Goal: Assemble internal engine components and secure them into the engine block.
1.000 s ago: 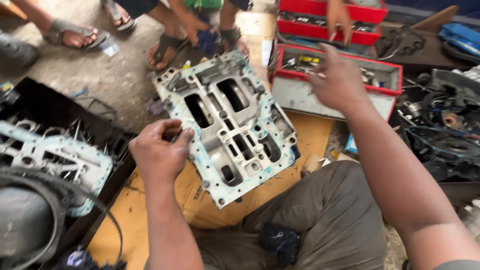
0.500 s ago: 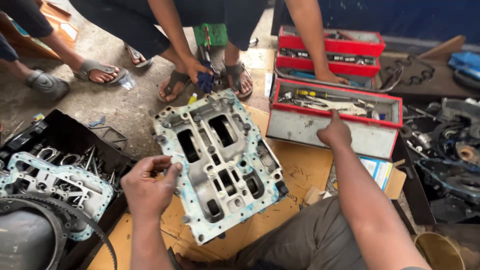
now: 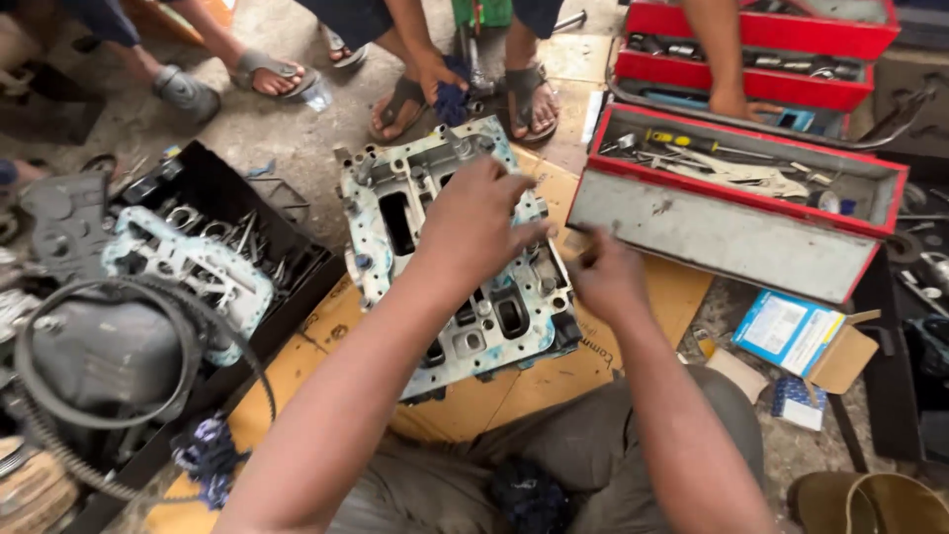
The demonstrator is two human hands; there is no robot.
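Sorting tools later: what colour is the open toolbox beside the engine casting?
Red rim with a grey front wall, toolbox, clearest in the head view.

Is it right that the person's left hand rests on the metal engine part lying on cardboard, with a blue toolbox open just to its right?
Not quite: the toolbox is red with grey sides, not blue, as the head view shows. The left hand does rest on the metal engine part on the cardboard.
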